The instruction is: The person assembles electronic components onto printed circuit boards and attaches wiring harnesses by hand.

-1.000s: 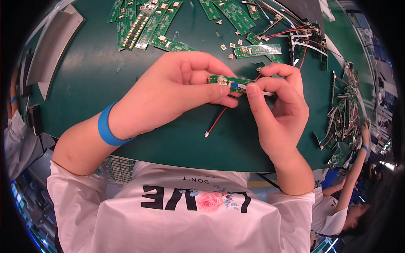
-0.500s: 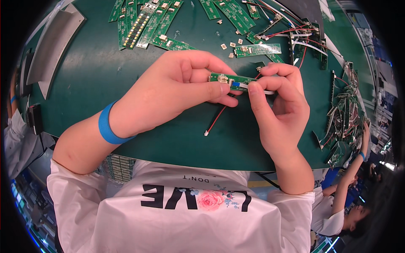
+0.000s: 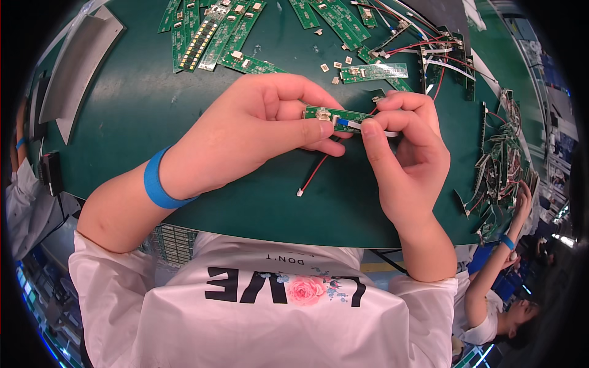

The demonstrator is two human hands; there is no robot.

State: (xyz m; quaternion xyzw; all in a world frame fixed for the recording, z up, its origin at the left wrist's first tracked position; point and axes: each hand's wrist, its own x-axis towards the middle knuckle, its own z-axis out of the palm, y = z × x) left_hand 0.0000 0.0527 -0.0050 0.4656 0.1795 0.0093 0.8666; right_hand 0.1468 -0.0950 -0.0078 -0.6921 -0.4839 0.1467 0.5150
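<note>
My left hand [image 3: 264,126] is closed on the left end of a small green circuit board [image 3: 359,115], thumb on top and fingers beneath. The board is held above the table and carries a cream connector [image 3: 323,115]. My right hand [image 3: 408,138] pinches a white flat ribbon cable [image 3: 354,124] between thumb and forefinger at the board's right part. The cable's blue end [image 3: 343,122] lies at a small connector beside my left thumb; whether it sits inside, I cannot tell. A thin red-and-black wire [image 3: 314,173] with a white plug hangs below the board.
Green circuit strips [image 3: 242,37] lie at the far side of the green table [image 3: 245,214], near loose small connectors [image 3: 337,65]. Wired boards [image 3: 451,52] sit far right, with a tangled pile [image 3: 500,165] at the right edge. A curved grey metal piece [image 3: 80,67] stands left.
My hands, the board and the ribbon cable stay almost still. On the right, a co-worker's hand has moved down and left, nearer the tangled pile.
</note>
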